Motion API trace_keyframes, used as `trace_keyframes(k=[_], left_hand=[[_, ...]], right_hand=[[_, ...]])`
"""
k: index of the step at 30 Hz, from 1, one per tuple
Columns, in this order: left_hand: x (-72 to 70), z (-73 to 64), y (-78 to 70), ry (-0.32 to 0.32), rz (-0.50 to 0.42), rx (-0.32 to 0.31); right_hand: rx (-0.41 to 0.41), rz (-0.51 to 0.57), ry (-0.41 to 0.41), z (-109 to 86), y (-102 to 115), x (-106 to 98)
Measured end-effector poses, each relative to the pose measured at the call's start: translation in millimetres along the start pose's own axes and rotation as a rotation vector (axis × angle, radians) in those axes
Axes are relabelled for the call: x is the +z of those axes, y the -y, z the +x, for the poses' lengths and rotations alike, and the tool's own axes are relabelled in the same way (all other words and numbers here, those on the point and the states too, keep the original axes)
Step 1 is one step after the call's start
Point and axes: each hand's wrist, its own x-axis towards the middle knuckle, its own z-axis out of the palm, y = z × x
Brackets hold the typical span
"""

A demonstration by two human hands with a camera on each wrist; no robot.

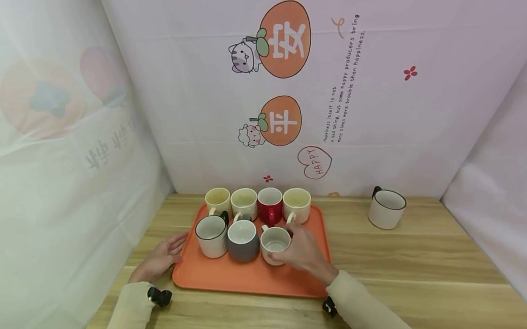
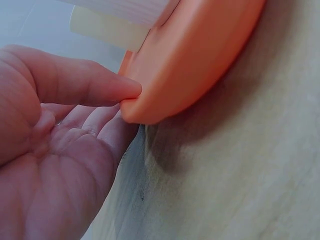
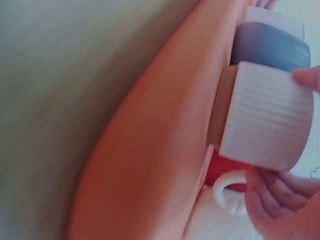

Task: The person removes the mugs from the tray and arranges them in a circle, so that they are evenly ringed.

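Note:
On the wooden table lies an orange tray (image 1: 213, 276) carrying two rows of mugs. My left hand (image 1: 161, 259) pinches the tray's left rim; in the left wrist view the thumb (image 2: 115, 90) lies on top and the fingers pass underneath. With my right hand (image 1: 304, 249) I grip a white ribbed mug (image 3: 267, 117) at the right end of the front row. That mug stands upright, handle toward the back. Left of it, close by, are a grey mug (image 1: 244, 247) with a white inside and a white black-rimmed mug (image 1: 213, 244).
Along the tray's back stand a tan mug (image 1: 217, 200), a pale greenish mug (image 1: 244, 204), a red mug (image 1: 270, 209) and a cream mug (image 1: 297, 202). Another white black-rimmed mug (image 1: 385, 210) stands on the table to the right. Printed cloth (image 1: 227, 151) hangs behind.

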Motion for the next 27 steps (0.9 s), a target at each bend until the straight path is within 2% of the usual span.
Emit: trace_keyframes(k=[8, 12, 15, 23, 27], left_hand=[[-0.7, 0.1, -0.8, -0.01, 0.015, 0.025], [-0.1, 0.9, -0.1, -0.001, 0.01, 0.013], [-0.3, 1.6, 0.8, 0.01, 0.007, 0.012], [-1.7, 2.5, 2.7, -0.008, 0.0, -0.004], [-1.6, 1.9, 1.7, -0.01, 0.009, -0.003]], right_hand=[[-0.013, 0.064, 0.053, -11.5, -16, -17], [-0.016, 0.125, 0.112, -19.0, -24, -37], [-0.029, 0.123, 0.144, -24.0, -33, -57], [-0.089, -0.007, 0.067, -29.9, -63, -112], [-0.069, -0.063, 0.025, -30.3, -79, -136]])
